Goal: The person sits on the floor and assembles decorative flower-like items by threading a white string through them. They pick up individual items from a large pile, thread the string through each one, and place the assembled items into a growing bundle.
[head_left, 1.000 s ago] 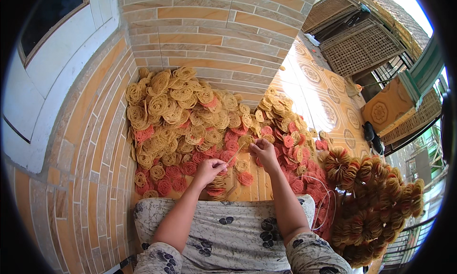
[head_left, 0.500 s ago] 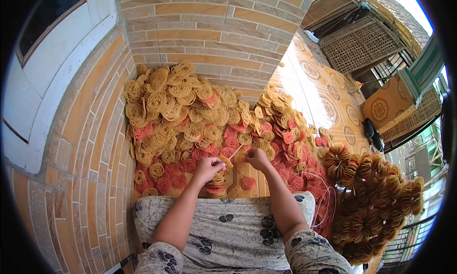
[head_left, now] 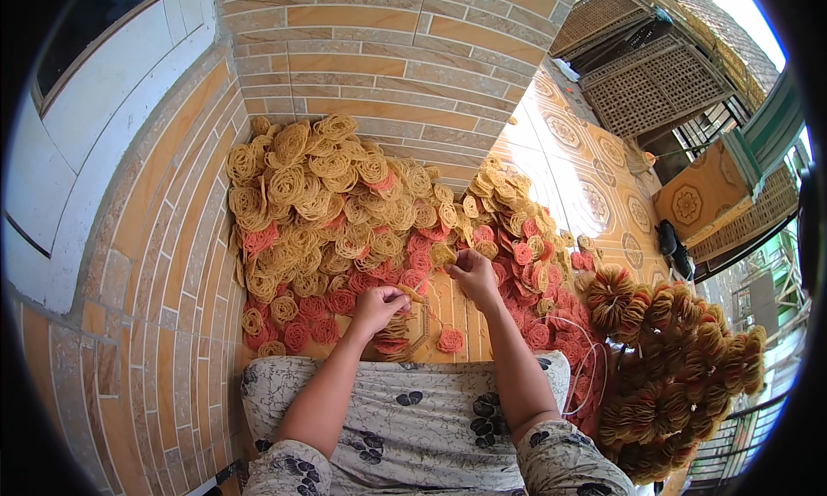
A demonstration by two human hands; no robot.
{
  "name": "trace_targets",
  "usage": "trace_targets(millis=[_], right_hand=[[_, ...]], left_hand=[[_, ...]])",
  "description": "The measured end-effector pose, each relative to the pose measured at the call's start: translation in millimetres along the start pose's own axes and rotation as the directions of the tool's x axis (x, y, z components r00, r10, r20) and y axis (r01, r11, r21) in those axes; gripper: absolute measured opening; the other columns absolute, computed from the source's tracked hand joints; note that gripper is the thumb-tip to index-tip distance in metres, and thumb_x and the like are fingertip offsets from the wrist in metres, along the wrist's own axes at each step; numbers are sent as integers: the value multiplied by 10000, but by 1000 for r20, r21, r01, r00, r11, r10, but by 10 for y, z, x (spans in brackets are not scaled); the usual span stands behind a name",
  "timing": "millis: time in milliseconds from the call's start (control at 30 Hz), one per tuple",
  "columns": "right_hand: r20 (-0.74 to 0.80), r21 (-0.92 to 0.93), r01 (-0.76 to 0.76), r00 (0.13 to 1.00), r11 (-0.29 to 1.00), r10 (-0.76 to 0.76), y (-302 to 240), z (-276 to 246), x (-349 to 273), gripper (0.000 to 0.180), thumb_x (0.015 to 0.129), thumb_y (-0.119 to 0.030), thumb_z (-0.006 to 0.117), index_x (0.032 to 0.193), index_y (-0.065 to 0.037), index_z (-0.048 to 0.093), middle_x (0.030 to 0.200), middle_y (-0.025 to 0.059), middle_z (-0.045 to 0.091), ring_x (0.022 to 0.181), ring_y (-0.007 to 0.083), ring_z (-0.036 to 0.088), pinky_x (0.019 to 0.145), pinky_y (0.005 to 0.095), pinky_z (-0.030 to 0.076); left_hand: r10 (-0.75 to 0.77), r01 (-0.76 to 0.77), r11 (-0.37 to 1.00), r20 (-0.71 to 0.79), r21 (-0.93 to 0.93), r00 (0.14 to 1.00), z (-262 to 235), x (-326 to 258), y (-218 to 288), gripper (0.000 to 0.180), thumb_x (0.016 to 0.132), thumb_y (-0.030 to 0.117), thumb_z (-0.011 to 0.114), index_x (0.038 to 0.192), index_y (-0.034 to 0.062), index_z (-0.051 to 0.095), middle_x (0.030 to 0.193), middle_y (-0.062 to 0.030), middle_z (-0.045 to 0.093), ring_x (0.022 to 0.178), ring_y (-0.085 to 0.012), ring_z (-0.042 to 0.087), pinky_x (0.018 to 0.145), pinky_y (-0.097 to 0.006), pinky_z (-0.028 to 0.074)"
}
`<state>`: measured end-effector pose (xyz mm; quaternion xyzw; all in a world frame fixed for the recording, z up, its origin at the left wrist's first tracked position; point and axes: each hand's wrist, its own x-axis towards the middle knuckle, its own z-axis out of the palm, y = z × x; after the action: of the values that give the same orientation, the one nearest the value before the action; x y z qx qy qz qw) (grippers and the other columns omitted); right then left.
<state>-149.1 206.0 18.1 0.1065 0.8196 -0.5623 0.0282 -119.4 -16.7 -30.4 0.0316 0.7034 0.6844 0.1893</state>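
- Left hand (head_left: 383,309) pinches tight on an amber disc (head_left: 411,293), edge-on;
- right hand (head_left: 474,275), fingers closed, nips a lacy yellow disc (head_left: 442,256);
- rough coiled pile (head_left: 314,212) hugs the far wall (head_left: 388,74);
- smooth floor (head_left: 453,306) shows between

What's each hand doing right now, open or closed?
Left hand: closed, pinching a yellow round lacy disc.
Right hand: closed, pinching a second yellow round lacy disc.

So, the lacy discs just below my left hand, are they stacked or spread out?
Stacked: the tan and pink lacy discs below your left hand lie close together, showing mostly their edges.
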Motion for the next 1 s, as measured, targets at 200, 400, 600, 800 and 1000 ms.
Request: trace_targets(millis=[200, 400, 600, 800, 1000], right_hand=[[69, 54, 71, 995, 996, -75, 55, -35, 28, 153, 811, -58, 679, 932, -1, 605, 754, 23, 641, 693, 72, 572, 644, 242, 462], [32, -678, 376, 873, 631, -486, 293, 47, 207, 319, 777, -96, 671, 1092, -64, 635, 1043, 92, 629, 922, 244, 594, 815, 363, 453], [-30, -773, 209, 931, 599, -364, 447, 168, 302, 244, 818, -184, 647, 1031, -65, 666, 1062, 104, 620, 900, 286, 583, 805, 381, 434], [80, -53, -74, 994, 996, 78, 106, -37, 241, 319, 900, -292, 614, 844, 17, 670, 639, 36, 574, 584, 113, 478, 538, 289, 380], [144, -74, -56, 987, 996, 66, -185, -38, 53, 328, 919, -285, 590, 941, 29, 681, 755, 31, 617, 695, 89, 493, 660, 271, 413]], left_hand=[[-11, 10, 1000, -18, -18, 1000, 8, -6, 18, 165, 870, 148, 655, 882, -13, 687, 774, -42, 698, 712, -82, 646, 672, -231, 500], [-42, 42, 999, -39, -18, 998, 7, 17, -19, 154, 886, 130, 641, 927, -12, 680, 801, -37, 693, 732, -81, 637, 684, -233, 497], [-10, 8, 999, -40, -46, 999, -1, 30, -85, 194, 867, 168, 665, 911, -21, 678, 782, -59, 706, 707, -87, 660, 654, -222, 506], [-25, 26, 1000, -66, 11, 998, 11, 48, -78, 186, 869, 169, 659, 917, -9, 683, 792, -57, 710, 710, -86, 656, 665, -232, 501], [55, -54, 999, -42, 6, 998, 26, 40, -60, 187, 873, 169, 653, 945, 0, 688, 794, -50, 712, 714, -82, 648, 671, -231, 489]])
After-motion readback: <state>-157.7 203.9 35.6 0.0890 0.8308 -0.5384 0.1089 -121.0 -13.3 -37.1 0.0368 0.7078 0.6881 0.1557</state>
